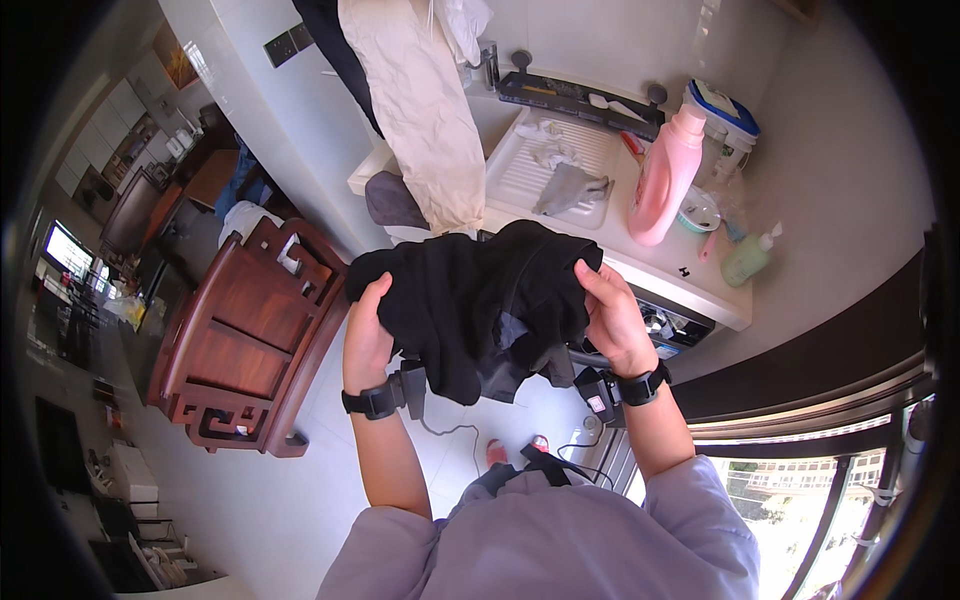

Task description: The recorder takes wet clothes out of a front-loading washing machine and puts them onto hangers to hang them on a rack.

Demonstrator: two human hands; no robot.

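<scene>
A black cloth garment (465,300) is stretched between my two hands, its lower folds hanging down. My left hand (371,322) grips its left edge, thumb on top. My right hand (611,311) holds the right edge, with the fingers partly behind the cloth. Just beyond it, beige trousers (427,112) hang beside a dark garment (330,52). A dark grey cloth item (394,201) is to their left. The washbasin's ribbed board (517,169) bears a wet grey cloth (566,189) and some white cloth (553,150).
A pink detergent bottle (666,180), a green pump bottle (746,259) and a lidded plastic tub (724,120) stand on the white counter (645,262). Below its right part is an appliance (660,322). A carved wooden chair (240,337) stands left; a window (795,487) is at lower right.
</scene>
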